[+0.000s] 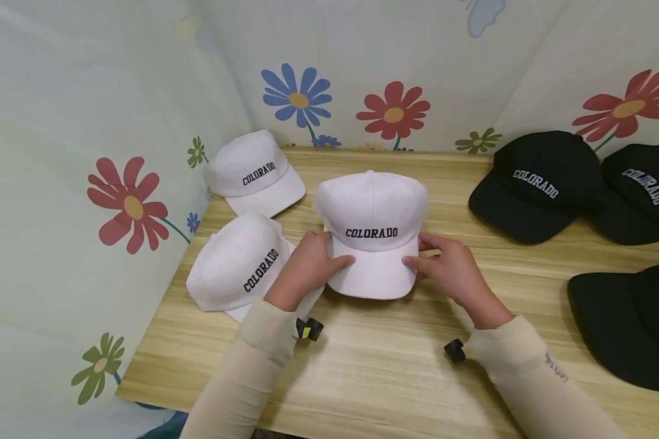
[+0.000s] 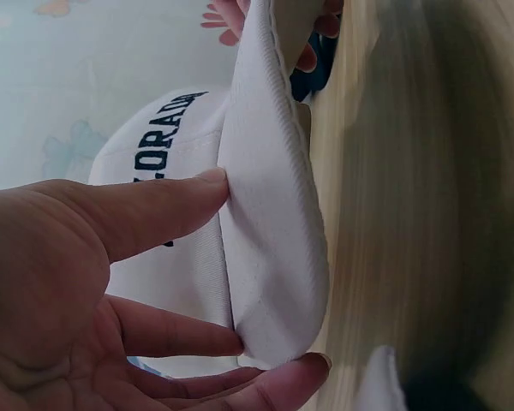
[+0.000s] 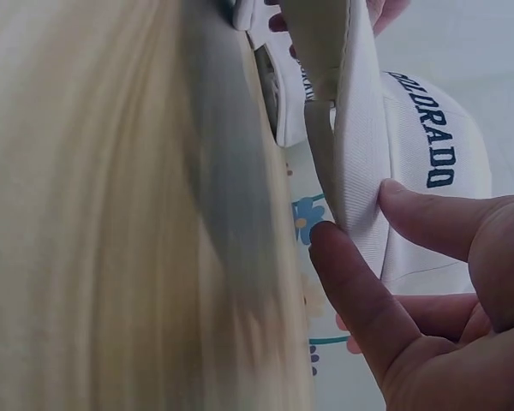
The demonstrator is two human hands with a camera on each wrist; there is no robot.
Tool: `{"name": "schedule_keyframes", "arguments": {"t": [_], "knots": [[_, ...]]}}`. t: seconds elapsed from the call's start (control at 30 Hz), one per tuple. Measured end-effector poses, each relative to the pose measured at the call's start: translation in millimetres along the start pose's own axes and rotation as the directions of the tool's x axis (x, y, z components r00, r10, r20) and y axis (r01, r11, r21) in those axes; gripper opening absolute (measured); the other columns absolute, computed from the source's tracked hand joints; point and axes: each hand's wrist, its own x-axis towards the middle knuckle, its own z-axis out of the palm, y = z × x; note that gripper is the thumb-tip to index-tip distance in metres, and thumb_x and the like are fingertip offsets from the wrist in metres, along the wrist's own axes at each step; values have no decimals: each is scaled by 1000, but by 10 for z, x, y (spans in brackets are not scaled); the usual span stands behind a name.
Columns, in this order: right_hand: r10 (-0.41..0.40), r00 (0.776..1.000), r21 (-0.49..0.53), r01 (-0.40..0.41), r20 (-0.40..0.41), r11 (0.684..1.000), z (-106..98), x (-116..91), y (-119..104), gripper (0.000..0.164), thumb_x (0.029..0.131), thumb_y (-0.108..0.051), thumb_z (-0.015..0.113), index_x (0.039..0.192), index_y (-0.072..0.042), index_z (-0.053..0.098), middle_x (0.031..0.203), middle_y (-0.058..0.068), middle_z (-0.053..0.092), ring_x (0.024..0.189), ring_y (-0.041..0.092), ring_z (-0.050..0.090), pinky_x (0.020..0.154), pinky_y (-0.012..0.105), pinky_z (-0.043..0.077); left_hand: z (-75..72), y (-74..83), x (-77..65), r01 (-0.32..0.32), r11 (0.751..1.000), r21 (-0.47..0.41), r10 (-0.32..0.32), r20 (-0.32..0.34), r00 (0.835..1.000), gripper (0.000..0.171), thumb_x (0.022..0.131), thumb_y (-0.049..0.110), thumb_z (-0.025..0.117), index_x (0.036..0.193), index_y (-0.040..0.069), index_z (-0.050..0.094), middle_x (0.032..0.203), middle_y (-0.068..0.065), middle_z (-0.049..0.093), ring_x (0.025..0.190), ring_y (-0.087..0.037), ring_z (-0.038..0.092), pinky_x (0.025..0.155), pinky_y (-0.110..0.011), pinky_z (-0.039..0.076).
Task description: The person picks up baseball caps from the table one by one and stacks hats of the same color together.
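Note:
Between my two hands a white baseball cap (image 1: 371, 207) with black COLORADO lettering faces me, its brim (image 2: 270, 231) toward me. My left hand (image 1: 310, 268) pinches the brim's left side, thumb on top and fingers at the edge and below. On the opposite side my right hand (image 1: 453, 271) grips the brim, its thumb on the upper face and index finger under the edge in the right wrist view. That view shows a gap between the brim and the tabletop. A second white cap (image 1: 236, 262) lies partly behind my left forearm.
Another white cap (image 1: 258, 171) sits at the table's back left corner. Two black caps (image 1: 532, 189) overlap at the back right, and a third black cap (image 1: 631, 323) lies at the right edge. A flower-printed curtain (image 1: 340, 55) hangs behind the wooden table (image 1: 373, 360).

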Motion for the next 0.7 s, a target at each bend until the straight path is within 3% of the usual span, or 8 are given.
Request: {"name": "schedule_keyframes", "arguments": {"t": [0.13,0.33,0.7], "knots": [[3,1000,2,-3,-3,1000,52,-10,37,56,88,-26,72,136,-5,53,117,13,60,87,18,72,70,27,56,50,-11,-36,-1,1000,24,1,21,1000,50,89,37,68,123,1,61,108,-15,68,107,-26,60,93,-40,49],[10,1000,-94,-12,-15,995,83,-11,73,54,88,-27,71,135,-5,54,114,12,64,100,25,69,71,26,53,109,-19,-43,-27,997,79,24,40,999,47,92,36,64,124,2,61,107,-13,70,112,-29,60,97,-42,47],[16,999,-167,-10,34,986,77,-28,108,29,88,-26,70,108,-6,65,99,11,70,74,14,68,67,28,48,181,-12,-23,-39,987,156,26,82,996,42,92,37,62,113,0,64,102,-15,69,97,-26,64,88,-41,51]]}}
